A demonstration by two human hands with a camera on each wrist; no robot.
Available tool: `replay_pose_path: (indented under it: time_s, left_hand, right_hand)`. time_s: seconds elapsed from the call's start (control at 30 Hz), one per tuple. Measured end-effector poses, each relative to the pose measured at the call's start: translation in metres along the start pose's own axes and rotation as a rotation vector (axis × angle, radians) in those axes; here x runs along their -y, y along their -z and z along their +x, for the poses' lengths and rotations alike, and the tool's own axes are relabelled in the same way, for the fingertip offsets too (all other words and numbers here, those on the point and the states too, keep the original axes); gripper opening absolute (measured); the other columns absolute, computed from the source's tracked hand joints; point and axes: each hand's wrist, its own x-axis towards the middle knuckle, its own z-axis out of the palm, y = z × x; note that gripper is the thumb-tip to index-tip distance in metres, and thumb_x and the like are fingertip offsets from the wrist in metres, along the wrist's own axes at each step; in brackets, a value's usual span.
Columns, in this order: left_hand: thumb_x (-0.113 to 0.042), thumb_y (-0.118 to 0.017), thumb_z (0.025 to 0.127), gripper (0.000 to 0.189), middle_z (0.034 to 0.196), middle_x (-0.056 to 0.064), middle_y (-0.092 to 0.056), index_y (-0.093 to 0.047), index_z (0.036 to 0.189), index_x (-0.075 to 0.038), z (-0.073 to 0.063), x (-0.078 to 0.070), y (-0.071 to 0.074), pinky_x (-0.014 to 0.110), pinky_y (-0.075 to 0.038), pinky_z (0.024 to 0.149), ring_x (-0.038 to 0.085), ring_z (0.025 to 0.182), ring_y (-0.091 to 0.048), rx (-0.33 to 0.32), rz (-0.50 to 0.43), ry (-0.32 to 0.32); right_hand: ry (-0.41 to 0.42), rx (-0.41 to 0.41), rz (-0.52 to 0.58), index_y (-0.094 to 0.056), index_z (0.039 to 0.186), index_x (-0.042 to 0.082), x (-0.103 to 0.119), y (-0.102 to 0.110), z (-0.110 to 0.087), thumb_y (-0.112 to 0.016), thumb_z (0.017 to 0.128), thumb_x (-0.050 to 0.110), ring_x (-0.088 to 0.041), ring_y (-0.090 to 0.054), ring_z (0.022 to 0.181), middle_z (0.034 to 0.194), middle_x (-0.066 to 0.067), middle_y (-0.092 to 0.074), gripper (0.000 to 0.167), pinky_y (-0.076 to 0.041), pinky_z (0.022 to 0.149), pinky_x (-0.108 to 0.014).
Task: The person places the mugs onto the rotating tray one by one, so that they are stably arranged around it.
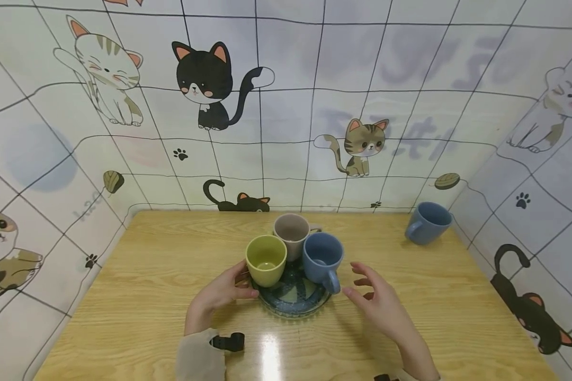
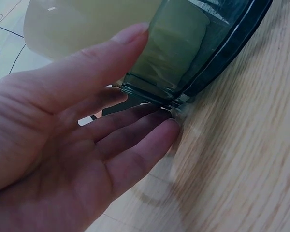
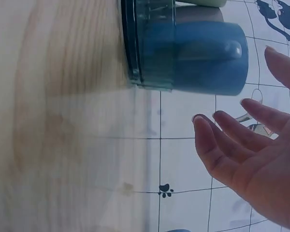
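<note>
A round blue-green glass tray [image 1: 293,307] bears a yellow-green cup [image 1: 266,262], a pinkish-grey mug [image 1: 292,233] and a blue mug [image 1: 322,256]. The blue mug's handle points toward the front right. My left hand [image 1: 224,291] is at the tray's left side, beside the yellow-green cup. In the left wrist view its thumb [image 2: 128,43] lies against the glass wall, with the fingers loosely extended near the tray's lower edge. My right hand [image 1: 374,299] hovers right of the blue mug, apart from it, fingers spread and slightly bent, holding nothing.
Another blue mug [image 1: 428,223] stands at the table's back right corner, its handle to the left. The wood-grain table [image 1: 162,248] is bounded by a cat-patterned sheet [image 1: 291,116] at the back and sides.
</note>
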Motion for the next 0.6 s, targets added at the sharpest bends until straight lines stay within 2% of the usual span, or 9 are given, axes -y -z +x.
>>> replay_pose_path:
  time_s: [0.2, 0.3, 0.43, 0.53, 0.6]
  left_hand:
    - [-0.004, -0.075, 0.085, 0.088, 0.154, 0.023, -0.030, -0.021, 0.154, 0.000, 0.000, -0.001, 0.000, 0.052, -0.028, 0.111, 0.041, 0.138, -0.033, 0.001, 0.003, -0.004]
    - [-0.003, -0.075, 0.085, 0.088, 0.153, 0.023, -0.031, -0.021, 0.154, 0.000, 0.000, -0.001, 0.000, 0.052, -0.029, 0.111, 0.040, 0.137, -0.034, -0.003, 0.009, -0.003]
    - [-0.003, -0.075, 0.085, 0.087, 0.152, 0.023, -0.033, -0.022, 0.154, 0.000, 0.000, 0.000, 0.000, 0.052, -0.030, 0.110, 0.040, 0.137, -0.034, -0.003, 0.013, -0.001]
    - [-0.003, -0.074, 0.085, 0.086, 0.152, 0.023, -0.034, -0.022, 0.154, 0.001, 0.001, 0.001, 0.001, 0.052, -0.030, 0.110, 0.040, 0.137, -0.035, 0.003, 0.016, -0.006]
    - [-0.003, -0.074, 0.085, 0.086, 0.151, 0.023, -0.035, -0.022, 0.153, 0.001, 0.001, 0.002, 0.002, 0.052, -0.030, 0.110, 0.040, 0.136, -0.035, 0.005, 0.023, -0.008]
  right_hand:
    - [0.079, -0.144, -0.064, -0.037, 0.149, 0.010, -0.011, 0.019, 0.004, -0.062, 0.098, 0.027, -0.033, -0.056, 0.114, 0.141, -0.015, -0.048, 0.059, -0.052, 0.080, -0.040]
    - [0.079, -0.228, -0.072, -0.033, 0.151, 0.008, -0.017, 0.029, 0.009, -0.061, 0.099, 0.025, -0.034, -0.055, 0.115, 0.142, -0.017, -0.045, 0.061, -0.051, 0.081, -0.031]
    - [0.040, -0.308, -0.011, -0.032, 0.151, 0.007, -0.027, 0.043, 0.017, -0.059, 0.099, 0.023, -0.029, -0.054, 0.116, 0.143, -0.015, -0.042, 0.060, -0.044, 0.079, -0.012]
    - [-0.012, -0.363, 0.077, -0.034, 0.149, 0.007, -0.035, 0.053, 0.026, -0.059, 0.100, 0.022, -0.017, -0.052, 0.114, 0.142, -0.013, -0.042, 0.058, -0.044, 0.078, -0.009]
    - [-0.053, -0.400, 0.097, -0.034, 0.149, 0.008, -0.041, 0.059, 0.032, -0.059, 0.099, 0.023, -0.010, -0.050, 0.111, 0.140, -0.011, -0.043, 0.058, -0.043, 0.078, -0.010]
